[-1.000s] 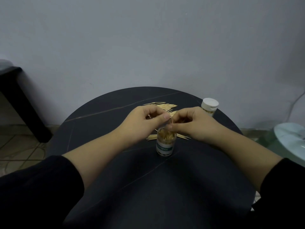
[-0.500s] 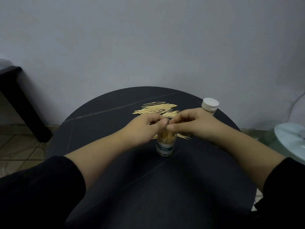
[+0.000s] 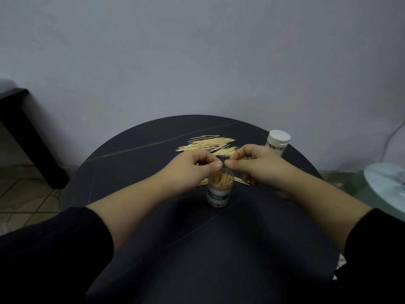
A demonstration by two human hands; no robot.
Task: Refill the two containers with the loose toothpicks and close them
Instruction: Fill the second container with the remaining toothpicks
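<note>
A clear toothpick container [image 3: 218, 195] with a green label stands open at the table's middle, packed with upright toothpicks. My left hand [image 3: 192, 171] hovers at its left rim with fingers curled, pinching a few toothpicks; one tip pokes out by the knuckles. My right hand [image 3: 257, 166] is at the right rim, thumb and forefinger pinched over the toothpick tops. A pile of loose toothpicks [image 3: 208, 144] lies behind my hands. More toothpicks [image 3: 242, 182] lie under my right hand. The second container [image 3: 277, 142], with its white lid on, stands at the back right.
The round black table [image 3: 197, 249] stands against a grey wall. A dark bench [image 3: 26, 132] stands to the left on the tiled floor. A pale round glass tabletop [image 3: 385, 183] sits to the right.
Both hands have dropped lower and closer to the open container's rim. The loose pile behind them has come fully into view. The container has not moved.
</note>
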